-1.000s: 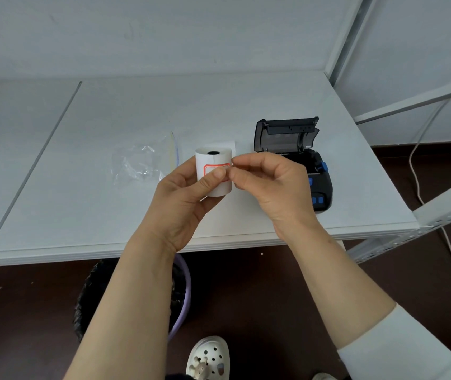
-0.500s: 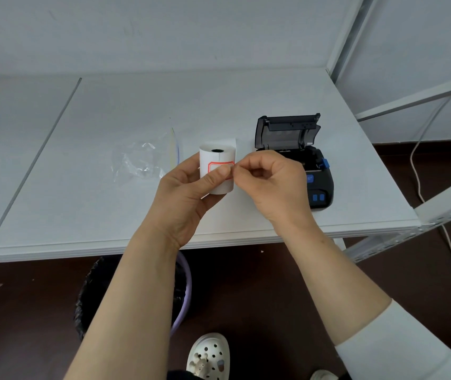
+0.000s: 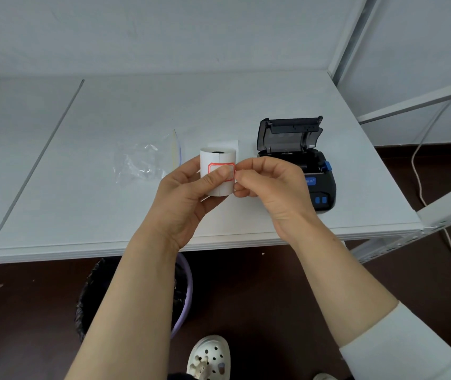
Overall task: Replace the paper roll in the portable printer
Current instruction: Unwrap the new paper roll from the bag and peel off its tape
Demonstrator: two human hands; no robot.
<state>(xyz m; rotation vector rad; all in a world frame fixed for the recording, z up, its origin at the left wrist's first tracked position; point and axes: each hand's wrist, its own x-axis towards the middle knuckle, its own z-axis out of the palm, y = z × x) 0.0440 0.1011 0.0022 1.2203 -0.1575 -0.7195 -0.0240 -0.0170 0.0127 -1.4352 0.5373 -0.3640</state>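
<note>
My left hand [image 3: 184, 200] holds a white paper roll [image 3: 217, 160] upright above the table, thumb pressed on its front. A red-bordered sticker [image 3: 222, 171] seals the roll's loose end. My right hand [image 3: 271, 187] pinches the sticker's right edge with thumb and forefinger. To the right on the table lies the black portable printer [image 3: 319, 187] with blue buttons; its lid [image 3: 289, 135] stands open and my right hand hides part of the paper bay.
A crumpled clear plastic wrapper [image 3: 143, 163] lies on the white table [image 3: 81, 204] left of the roll. A white shelf frame [image 3: 416, 105] and a cable [image 3: 422, 182] are at the right. Below the table edge sits a bin with a black liner [image 3: 90, 297].
The roll and both hands stay almost in place; my right fingertips have shifted slightly along the sticker's right edge. The view moved a little.
</note>
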